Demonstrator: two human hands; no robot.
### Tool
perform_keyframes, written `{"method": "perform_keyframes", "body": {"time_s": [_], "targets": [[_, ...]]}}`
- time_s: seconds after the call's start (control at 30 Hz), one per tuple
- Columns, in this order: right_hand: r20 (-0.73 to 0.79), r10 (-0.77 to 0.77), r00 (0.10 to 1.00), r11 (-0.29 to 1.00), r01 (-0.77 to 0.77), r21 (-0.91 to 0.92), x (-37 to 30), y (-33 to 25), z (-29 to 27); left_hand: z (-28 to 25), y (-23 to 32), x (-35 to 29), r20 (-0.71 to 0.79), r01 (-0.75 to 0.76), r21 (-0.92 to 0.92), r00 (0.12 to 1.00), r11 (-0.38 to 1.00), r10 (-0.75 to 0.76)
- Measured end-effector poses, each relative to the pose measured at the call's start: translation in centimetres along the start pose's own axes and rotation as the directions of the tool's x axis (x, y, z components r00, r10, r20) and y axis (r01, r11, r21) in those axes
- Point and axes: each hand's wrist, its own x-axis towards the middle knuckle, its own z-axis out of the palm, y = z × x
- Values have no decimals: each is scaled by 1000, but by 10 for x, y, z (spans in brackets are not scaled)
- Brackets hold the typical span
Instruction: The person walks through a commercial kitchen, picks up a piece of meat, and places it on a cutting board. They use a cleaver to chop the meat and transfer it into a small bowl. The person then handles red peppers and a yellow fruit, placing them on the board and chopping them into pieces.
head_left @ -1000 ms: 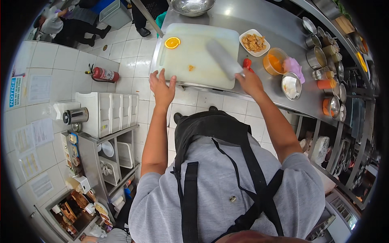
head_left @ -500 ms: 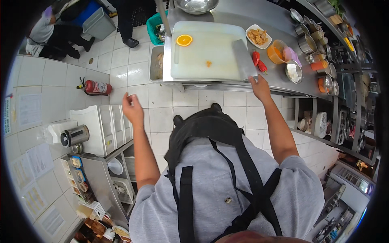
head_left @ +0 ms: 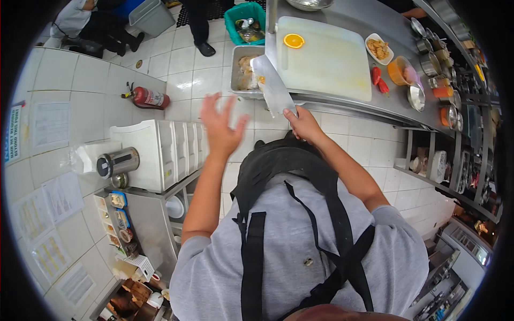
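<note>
My right hand (head_left: 306, 124) grips the handle of a wide-bladed cleaver (head_left: 274, 88). The blade points away from me, over the right edge of a grey container (head_left: 235, 69) with pale food scraps in it. On the blade lies a small orange scrap (head_left: 262, 79). My left hand (head_left: 220, 128) is raised left of the cleaver, fingers spread, holding nothing. A white cutting board (head_left: 326, 69) on the steel counter carries a cut orange (head_left: 294, 40) near its far left corner. Beside its right edge lie red peppers (head_left: 379, 79).
A white dish of brown food pieces (head_left: 378, 49), an orange tub (head_left: 398, 69) and a metal bowl (head_left: 416, 98) stand right of the board. A green-lined bin (head_left: 231, 27) is beyond the grey container. A fire extinguisher (head_left: 151, 98) is at the left wall. Two people stand far left.
My right hand has carried the cleaver from the board's right side leftward to the grey container. The orange scrap has gone from board to blade. My left hand has risen and spread its fingers.
</note>
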Motion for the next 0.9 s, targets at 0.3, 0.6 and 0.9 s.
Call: {"method": "perform_keyframes", "body": {"time_s": [0.3, 0.6, 0.9], "targets": [[154, -166, 974, 974, 187, -130, 5, -79, -6, 29, 27, 60, 318, -145, 188, 945, 971, 79], [67, -59, 996, 963, 75, -260, -12, -87, -60, 89, -50, 155, 251, -111, 94, 964, 989, 84], [-639, 142, 756, 965, -249, -80, -79, 7, -120, 170, -136, 236, 311, 3, 6, 951, 1000, -5]]}}
